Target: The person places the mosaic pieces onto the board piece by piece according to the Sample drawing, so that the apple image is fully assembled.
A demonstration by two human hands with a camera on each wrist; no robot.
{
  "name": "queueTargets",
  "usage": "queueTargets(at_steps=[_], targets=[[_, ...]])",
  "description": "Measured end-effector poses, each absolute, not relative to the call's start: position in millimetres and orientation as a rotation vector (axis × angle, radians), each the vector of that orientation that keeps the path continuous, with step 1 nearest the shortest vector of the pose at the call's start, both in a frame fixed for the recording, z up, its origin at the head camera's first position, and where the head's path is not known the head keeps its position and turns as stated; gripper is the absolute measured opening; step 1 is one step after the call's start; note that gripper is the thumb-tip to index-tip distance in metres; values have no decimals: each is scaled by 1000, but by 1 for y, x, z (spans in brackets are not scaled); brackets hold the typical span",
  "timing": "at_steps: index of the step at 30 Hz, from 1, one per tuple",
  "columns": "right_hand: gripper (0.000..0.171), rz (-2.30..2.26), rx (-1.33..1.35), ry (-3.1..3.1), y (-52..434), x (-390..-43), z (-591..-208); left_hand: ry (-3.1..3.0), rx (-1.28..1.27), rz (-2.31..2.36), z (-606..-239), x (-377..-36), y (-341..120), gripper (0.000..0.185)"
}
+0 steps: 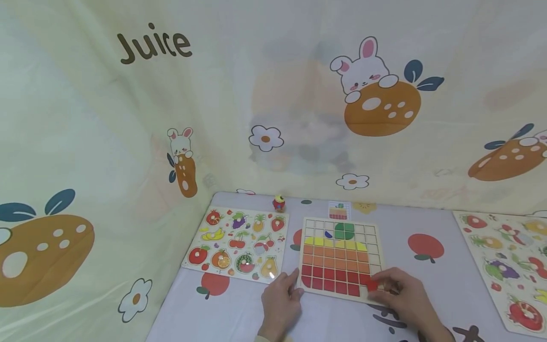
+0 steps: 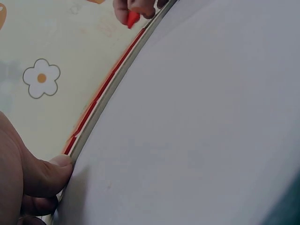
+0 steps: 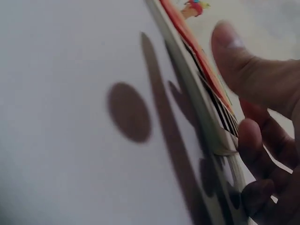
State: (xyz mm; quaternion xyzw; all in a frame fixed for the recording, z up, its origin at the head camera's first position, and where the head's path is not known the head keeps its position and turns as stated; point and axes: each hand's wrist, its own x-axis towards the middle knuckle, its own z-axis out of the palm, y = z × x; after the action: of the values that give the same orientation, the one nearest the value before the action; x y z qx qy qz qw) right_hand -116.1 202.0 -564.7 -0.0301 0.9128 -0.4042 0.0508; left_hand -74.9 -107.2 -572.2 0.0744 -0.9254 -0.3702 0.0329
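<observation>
A wooden grid board lies on the table with rows of red, orange and yellow square tiles, green tiles and a small blue piece above. My left hand holds its near left corner, the thumb on the near edge and the index finger along the left side. At the near right, my right hand pinches a red tile over the bottom rows, beside an uncovered cell. The tile also shows in the left wrist view, between the right fingertips; in the right wrist view the hand hides it.
A fruit puzzle board lies to the left, and another fruit puzzle board at the far right. Behind the grid board are a small picture card and a toy figure. Printed cloth walls rise behind and at left.
</observation>
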Motion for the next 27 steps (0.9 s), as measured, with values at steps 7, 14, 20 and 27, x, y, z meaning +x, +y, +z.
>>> queueTargets(at_steps=[7, 14, 20, 27], targets=[[39, -1098, -153, 2867, 195, -118, -566, -2845, 219, -1132, -571, -74, -107, 44], [27, -1155, -162, 2823, 198, -118, -567, -2829, 213, -1147, -571, -74, -107, 44], [13, -1147, -203, 2827, 199, -119, -566, -2817, 202, -1159, -575, -75, -108, 45], [22, -1065, -142, 2787, 199, -126, -561, -2822, 213, -1165, -575, -75, -108, 45]])
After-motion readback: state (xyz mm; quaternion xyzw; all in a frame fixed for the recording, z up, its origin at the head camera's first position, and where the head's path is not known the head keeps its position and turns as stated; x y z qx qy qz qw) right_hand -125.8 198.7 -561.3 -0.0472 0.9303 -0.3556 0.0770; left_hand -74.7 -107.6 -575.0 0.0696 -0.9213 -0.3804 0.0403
